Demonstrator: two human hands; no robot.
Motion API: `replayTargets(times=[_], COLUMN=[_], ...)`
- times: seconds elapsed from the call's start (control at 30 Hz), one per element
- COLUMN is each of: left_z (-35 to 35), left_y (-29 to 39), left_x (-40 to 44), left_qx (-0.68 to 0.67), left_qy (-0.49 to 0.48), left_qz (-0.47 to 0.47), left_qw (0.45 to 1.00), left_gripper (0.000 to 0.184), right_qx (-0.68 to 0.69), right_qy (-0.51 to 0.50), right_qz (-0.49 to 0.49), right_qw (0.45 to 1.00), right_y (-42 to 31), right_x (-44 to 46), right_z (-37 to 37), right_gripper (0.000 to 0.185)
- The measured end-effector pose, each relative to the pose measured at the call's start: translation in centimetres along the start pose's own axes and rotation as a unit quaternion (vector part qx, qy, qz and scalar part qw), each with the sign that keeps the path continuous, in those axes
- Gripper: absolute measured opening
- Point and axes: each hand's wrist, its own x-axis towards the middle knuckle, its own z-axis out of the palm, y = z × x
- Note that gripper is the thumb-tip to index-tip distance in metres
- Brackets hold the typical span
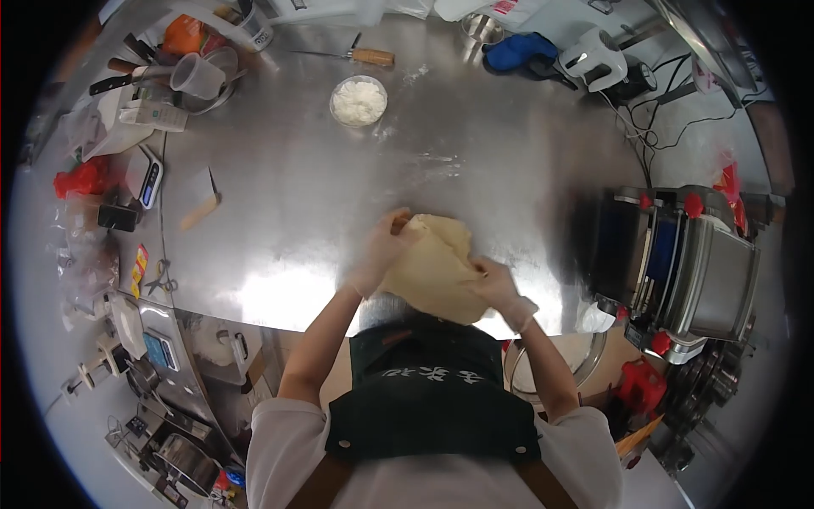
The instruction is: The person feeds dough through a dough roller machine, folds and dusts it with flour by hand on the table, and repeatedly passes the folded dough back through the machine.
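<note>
Between my two hands hangs a flattened sheet of pale dough (437,267), at the front edge of the steel table and partly over the dark apron. My left hand (386,253) grips its upper left edge, fingers curled over the rim. On the other side my right hand (500,287) pinches the right edge, where the dough folds a little. Both hands look covered by thin clear gloves. Farther back on the table stands a round bowl of white flour (359,101), with smears of flour on the steel near it.
A dough scraper (203,202) lies at left, near a digital scale (148,176) and scissors (161,277). A wooden-handled tool (373,57) is at the back. A hand mixer (596,59) stands back right. A metal roller machine (678,263) occupies the right side.
</note>
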Motion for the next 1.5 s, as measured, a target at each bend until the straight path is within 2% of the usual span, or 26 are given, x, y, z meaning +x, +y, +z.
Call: replayTargets(times=[0.03, 0.1, 0.17, 0.23, 0.27, 0.33, 0.37, 0.43, 0.47, 0.5, 0.57, 0.67, 0.77, 0.83, 0.87, 0.97, 1.03, 1.07, 1.1, 1.13, 1.23, 1.3, 1.33, 1.4, 1.43, 1.5], left_z=[-0.2, -2.0, -5.4, -8.0, -8.8, -8.6, -7.2, -2.8, 0.0, 3.1, 8.6, 13.0, 13.0, 10.9, 9.7, 6.1, 3.6, 2.8, 2.1, 1.1, 0.8, 1.7, 2.4, 3.4, 4.0, 5.7], left_y=[-0.5, 0.3, 4.3, 4.6, 4.8, 5.7, 5.5, 5.6, 7.6, 10.0, 8.7, 9.8, 7.3, 8.7, 9.1, 6.8, 3.0, 1.5, 1.3, 2.0, -0.4, -1.8, -2.1, -1.8, -1.8, -1.6], left_x=[1.3, 5.3, 9.8, 15.4, 17.2, 19.4, 19.8, 18.5, 16.7, 15.3, 17.4, 17.4, 19.0, 17.0, 15.7, 12.4, 10.2, 8.8, 6.5, 3.6, -0.3, -1.7, -2.1, -3.6, -3.8, -3.9], left_qx=[-0.036, -0.196, -0.228, -0.222, -0.248, -0.297, -0.267, -0.206, -0.138, -0.07, 0.147, 0.242, 0.263, 0.187, 0.147, 0.019, -0.056, -0.093, -0.124, -0.154, -0.233, -0.262, -0.232, -0.133, -0.008, 0.241], left_qy=[0.009, 0.115, 0.28, 0.354, 0.344, 0.322, 0.281, 0.202, 0.164, 0.124, 0.125, 0.125, 0.126, 0.141, 0.148, 0.193, 0.213, 0.223, 0.251, 0.278, 0.345, 0.353, 0.351, 0.368, 0.389, 0.409], left_qz=[0.01, 0.006, 0.022, 0.033, 0.022, -0.002, 0.006, 0.019, 0.005, -0.008, 0.039, 0.1, 0.163, 0.07, 0.023, 0.05, 0.077, 0.091, 0.069, 0.046, 0.012, 0.0, 0.013, 0.028, 0.055, 0.106], left_qw=[0.999, 0.974, 0.932, 0.908, 0.905, 0.899, 0.922, 0.957, 0.977, 0.99, 0.98, 0.957, 0.942, 0.97, 0.978, 0.98, 0.972, 0.966, 0.958, 0.947, 0.909, 0.898, 0.907, 0.92, 0.92, 0.874], left_gripper=[0.065, 0.068, 0.061, 0.041, 0.038, 0.034, 0.033, 0.035, 0.034, 0.033, 0.036, 0.035, 0.039, 0.045, 0.048, 0.047, 0.043, 0.041, 0.039, 0.037, 0.034, 0.033, 0.032, 0.037, 0.043, 0.054], right_qx=[0.0, -0.035, -0.109, -0.176, -0.212, -0.189, -0.176, -0.118, -0.088, -0.086, -0.093, -0.139, -0.239, -0.284, -0.311, -0.388, -0.432, -0.261, -0.081, 0.102, 0.069, 0.061, 0.056, 0.039, 0.004, -0.092], right_qy=[0.017, 0.094, 0.214, 0.276, 0.305, 0.34, 0.358, 0.383, 0.392, 0.413, 0.411, 0.415, 0.391, 0.366, 0.347, 0.279, 0.216, 0.261, 0.296, 0.321, 0.232, 0.183, 0.159, 0.17, 0.183, 0.218], right_qz=[-0.014, -0.052, -0.1, -0.124, -0.133, -0.123, -0.12, -0.127, -0.129, -0.173, -0.187, -0.226, -0.274, -0.292, -0.256, -0.15, -0.079, -0.104, -0.122, -0.132, -0.278, -0.25, -0.238, -0.238, -0.254, -0.299], right_qw=[1.0, 0.994, 0.966, 0.937, 0.919, 0.913, 0.909, 0.907, 0.907, 0.89, 0.887, 0.87, 0.846, 0.837, 0.847, 0.865, 0.872, 0.924, 0.944, 0.932, 0.93, 0.949, 0.957, 0.956, 0.949, 0.924], right_y=[-0.3, 0.4, 2.1, 2.8, 3.1, 3.5, 3.7, 4.7, 5.1, 3.9, 2.0, -0.6, -1.2, -0.8, 0.0, 0.6, -1.6, -2.6, -3.5, -3.7, -3.2, -3.2, -3.2, 1.0, 1.9, 2.7], right_x=[0.2, 1.0, 2.4, 2.0, 1.4, 0.4, 0.2, 0.5, 0.7, 1.1, 2.6, 6.1, 11.8, 15.3, 16.9, 19.2, 17.5, 16.1, 14.1, 12.4, 8.2, 6.2, 5.4, 4.9, 4.7, 4.5], right_z=[-1.8, -3.9, -4.8, -4.9, -5.1, -5.5, -5.9, -7.5, -8.1, -9.1, -10.6, -12.5, -13.1, -12.6, -12.0, -11.2, -12.2, -12.7, -12.9, -12.3, -7.5, -4.9, -4.1, -2.7, -3.1, -4.6], right_gripper=[0.054, 0.054, 0.053, 0.051, 0.05, 0.046, 0.045, 0.04, 0.038, 0.033, 0.032, 0.033, 0.032, 0.031, 0.03, 0.025, 0.021, 0.019, 0.017, 0.015, 0.019, 0.012, 0.009, 0.023, 0.027, 0.033])
